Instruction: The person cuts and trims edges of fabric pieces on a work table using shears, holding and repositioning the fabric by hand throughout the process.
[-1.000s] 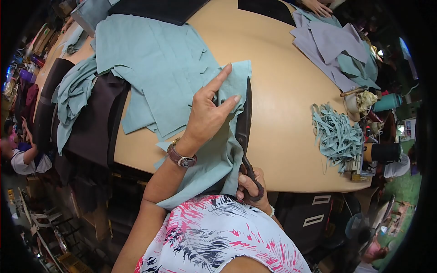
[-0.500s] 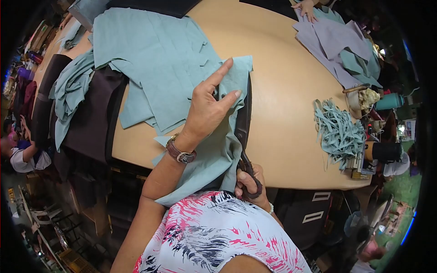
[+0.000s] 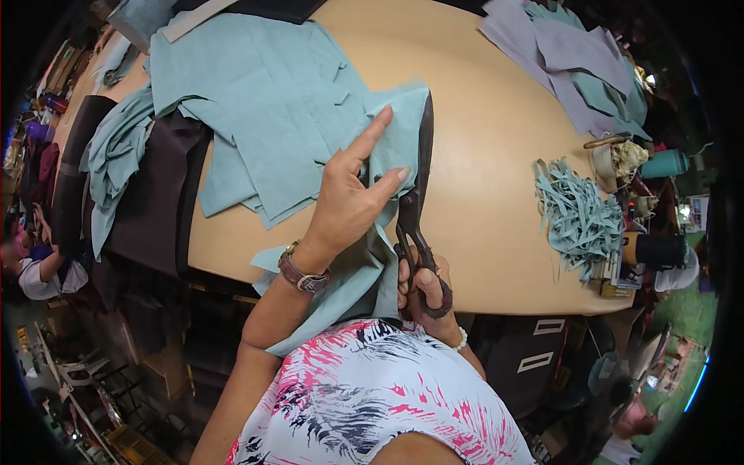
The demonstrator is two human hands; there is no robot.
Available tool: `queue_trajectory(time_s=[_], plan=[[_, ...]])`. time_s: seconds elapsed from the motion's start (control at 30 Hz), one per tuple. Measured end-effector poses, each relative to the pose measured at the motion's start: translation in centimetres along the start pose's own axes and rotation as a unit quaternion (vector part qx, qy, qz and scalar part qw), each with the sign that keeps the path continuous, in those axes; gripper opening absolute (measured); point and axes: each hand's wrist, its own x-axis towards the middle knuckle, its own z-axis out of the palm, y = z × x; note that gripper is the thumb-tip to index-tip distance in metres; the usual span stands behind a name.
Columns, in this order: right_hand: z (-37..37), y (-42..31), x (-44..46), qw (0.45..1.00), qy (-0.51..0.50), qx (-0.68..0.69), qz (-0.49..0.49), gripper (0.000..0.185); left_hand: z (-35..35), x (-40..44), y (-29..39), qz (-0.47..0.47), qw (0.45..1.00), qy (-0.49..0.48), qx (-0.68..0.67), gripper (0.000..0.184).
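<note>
Teal cloth [image 3: 401, 132] | left hand [image 3: 353, 194] part-open on it, grip unclear | right hand [image 3: 428, 290] curled round dark scissors [image 3: 411, 208]

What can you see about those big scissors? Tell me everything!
The scissors are long and dark, and look like metal. They have two handles; the one by the thumb has a rough-looking, dark brown loop, perhaps wrapped. The right hand holds them, and the handles are spread apart. They point away from the person, over the table. One long blade shows along the right edge of the green cloth. I can't see the other blade clearly.
</note>
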Motion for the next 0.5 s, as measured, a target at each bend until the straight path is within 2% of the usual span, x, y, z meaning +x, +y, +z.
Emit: queue_trajectory(time_s=[0.33, 0.5], plan=[[0.2, 0.11, -0.07, 1.0, 0.012, -0.008, 0.002, 0.033, 0.19, -0.23, -0.54, 0.011, 1.0, -0.006, -0.004, 0.06], [0.18, 0.26, -0.13, 1.0, 0.017, -0.012, 0.007, 0.032, 0.27, -0.35, -0.6, -0.011, 1.0, -0.014, -0.014, 0.061]])
